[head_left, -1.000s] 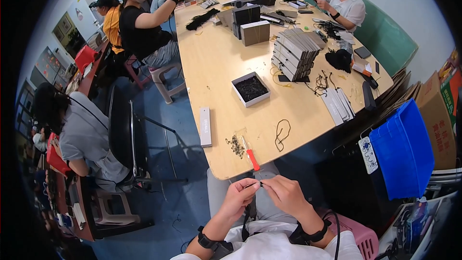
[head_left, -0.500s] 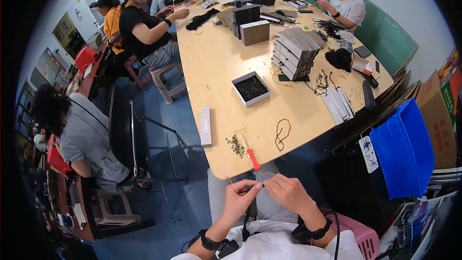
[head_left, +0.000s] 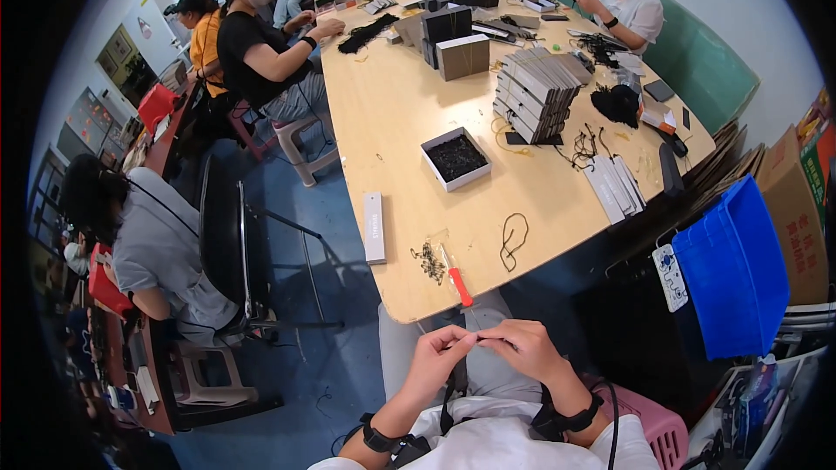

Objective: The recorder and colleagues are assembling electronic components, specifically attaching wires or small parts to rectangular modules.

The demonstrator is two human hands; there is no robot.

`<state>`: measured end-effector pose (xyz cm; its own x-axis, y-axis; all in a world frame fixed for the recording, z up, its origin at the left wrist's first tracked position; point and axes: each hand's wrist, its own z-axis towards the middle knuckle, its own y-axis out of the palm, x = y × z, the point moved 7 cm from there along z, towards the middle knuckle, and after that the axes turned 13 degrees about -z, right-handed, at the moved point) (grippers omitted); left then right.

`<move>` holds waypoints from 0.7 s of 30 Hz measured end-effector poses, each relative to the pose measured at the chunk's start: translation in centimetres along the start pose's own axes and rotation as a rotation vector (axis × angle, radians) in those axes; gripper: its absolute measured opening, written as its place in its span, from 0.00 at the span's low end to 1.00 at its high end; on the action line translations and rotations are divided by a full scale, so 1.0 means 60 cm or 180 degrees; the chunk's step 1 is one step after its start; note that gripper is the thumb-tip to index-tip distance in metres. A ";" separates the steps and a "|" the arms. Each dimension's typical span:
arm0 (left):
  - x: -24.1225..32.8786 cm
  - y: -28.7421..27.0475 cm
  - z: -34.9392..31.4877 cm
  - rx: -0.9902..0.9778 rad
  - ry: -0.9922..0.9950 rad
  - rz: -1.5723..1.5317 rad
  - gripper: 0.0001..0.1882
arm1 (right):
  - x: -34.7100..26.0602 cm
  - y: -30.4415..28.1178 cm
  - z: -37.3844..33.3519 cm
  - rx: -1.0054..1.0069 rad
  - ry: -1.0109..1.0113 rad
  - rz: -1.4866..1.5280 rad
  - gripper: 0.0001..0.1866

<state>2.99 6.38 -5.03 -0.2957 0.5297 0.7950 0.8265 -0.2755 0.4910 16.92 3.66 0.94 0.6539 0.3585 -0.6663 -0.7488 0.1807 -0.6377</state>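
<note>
Over my lap, just off the table's near edge, my left hand [head_left: 440, 359] and my right hand [head_left: 526, 350] meet fingertip to fingertip. Both are closed in a pinch. A tiny dark bit shows between them, too small to name. On the table just ahead lies a tool with a red handle [head_left: 461, 287] and a thin shaft. Beside it is a small heap of dark metal-looking pieces [head_left: 428, 263], partly by a clear plastic bag. A loop of dark cord [head_left: 514, 244] rests to the right, and a long pale grey box [head_left: 374, 228] to the left.
On the wooden table [head_left: 392, 130] stand a white tray [head_left: 482, 176] of small black pieces and a banded stack of grey boxes [head_left: 533, 96]. A blue bin [head_left: 727, 274] is at the right. Several people sit around, with a black chair [head_left: 228, 252] at the left.
My right hand has tilted flatter, its fingers now stretched more toward the left hand. My left hand stays almost in place. The view has shifted slightly.
</note>
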 end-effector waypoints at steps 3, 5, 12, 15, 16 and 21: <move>0.007 0.002 -0.004 -0.0053 0.0107 0.0103 0.05 | 0.003 -0.009 -0.001 -0.0130 -0.0054 -0.0190 0.07; 0.020 0.004 -0.009 -0.0117 0.0167 0.0215 0.07 | 0.002 -0.014 -0.003 -0.0138 0.0001 -0.0078 0.06; 0.032 0.011 -0.025 -0.0725 0.0036 -0.0096 0.10 | -0.010 -0.024 -0.013 -0.0420 -0.0210 0.0104 0.06; 0.033 0.009 -0.040 -0.0902 0.0073 -0.0046 0.10 | -0.016 -0.029 -0.018 -0.0599 -0.0258 0.0057 0.05; 0.031 0.010 -0.043 -0.0977 0.0063 -0.0017 0.10 | -0.016 -0.030 -0.019 -0.0605 -0.0258 0.0057 0.05; 0.024 0.005 -0.032 -0.0954 0.0132 0.0608 0.05 | 0.012 -0.023 -0.033 -0.0839 0.0202 0.0502 0.06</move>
<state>1.89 5.50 -3.02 -0.1736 0.4145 0.8933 0.6932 -0.5929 0.4098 18.67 1.85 0.57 0.5436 0.3039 -0.7824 -0.7931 -0.1191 -0.5973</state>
